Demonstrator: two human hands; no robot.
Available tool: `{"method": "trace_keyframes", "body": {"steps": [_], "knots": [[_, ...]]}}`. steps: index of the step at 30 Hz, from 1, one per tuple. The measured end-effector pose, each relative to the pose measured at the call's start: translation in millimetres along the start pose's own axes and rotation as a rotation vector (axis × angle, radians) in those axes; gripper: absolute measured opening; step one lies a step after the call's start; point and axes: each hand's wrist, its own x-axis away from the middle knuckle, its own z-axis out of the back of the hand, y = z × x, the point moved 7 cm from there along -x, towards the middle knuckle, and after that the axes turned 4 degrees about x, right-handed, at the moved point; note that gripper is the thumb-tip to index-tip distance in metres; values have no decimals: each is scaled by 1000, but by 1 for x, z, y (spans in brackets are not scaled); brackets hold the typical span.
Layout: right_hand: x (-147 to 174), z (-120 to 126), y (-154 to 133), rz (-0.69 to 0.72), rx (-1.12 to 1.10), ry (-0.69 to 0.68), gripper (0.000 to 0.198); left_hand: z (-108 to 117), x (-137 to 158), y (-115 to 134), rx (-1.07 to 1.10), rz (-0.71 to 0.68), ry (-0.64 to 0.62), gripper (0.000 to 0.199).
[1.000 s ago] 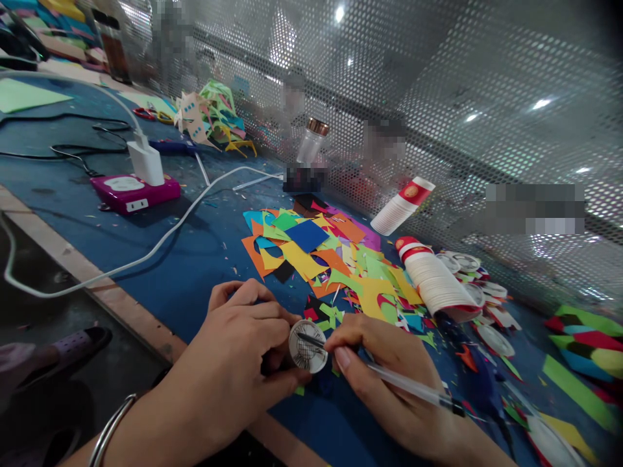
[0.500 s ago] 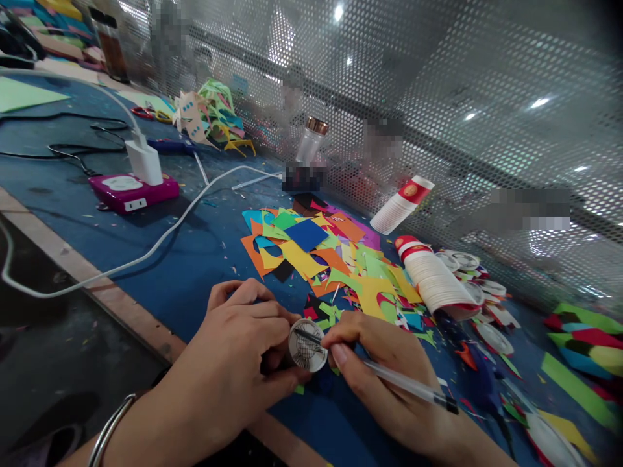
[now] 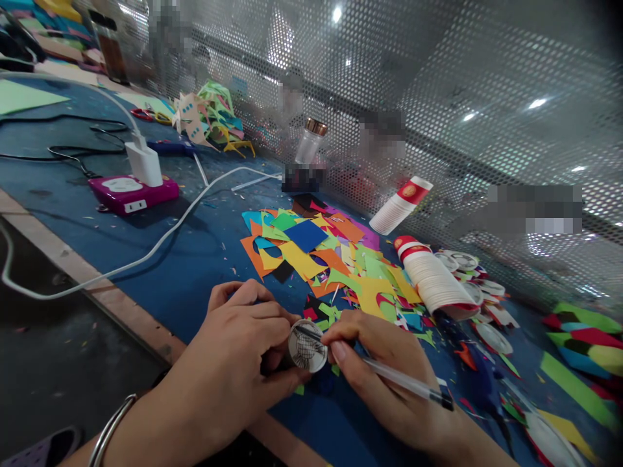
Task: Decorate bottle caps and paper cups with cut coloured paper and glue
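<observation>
My left hand (image 3: 243, 350) is closed around a small round white paper piece (image 3: 315, 358) with a raised rim, like a paper cup's base. A dark line drawing with crossed lines covers part of its face. Between the thumb and fingers of my right hand (image 3: 384, 376) is a clear pen with a black end cap (image 3: 409, 384). Its tip rests on or just over the upper left of the round piece; actual contact is too fine to tell. Colored paper scraps (image 3: 311, 253) lie just beyond both hands on the blue tabletop (image 3: 195, 259).
Stacked paper cups (image 3: 438, 279) lie at right, near cut cup bases and a blue glue gun (image 3: 479, 373). Another cup stack (image 3: 402, 204) leans by the perforated metal screen (image 3: 438, 97). A white cable (image 3: 165, 240) crosses the left side from a purple power strip (image 3: 131, 193).
The pen has tilted slightly, its capped end shifting a little left. More of the drawing on the round piece shows. My left hand stays almost still.
</observation>
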Motion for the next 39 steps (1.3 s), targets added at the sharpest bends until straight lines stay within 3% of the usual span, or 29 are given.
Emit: {"method": "trace_keyframes", "body": {"steps": [39], "knots": [[0, 4, 1, 1, 35, 32, 17, 0, -1, 0, 27, -31, 12, 36]]}}
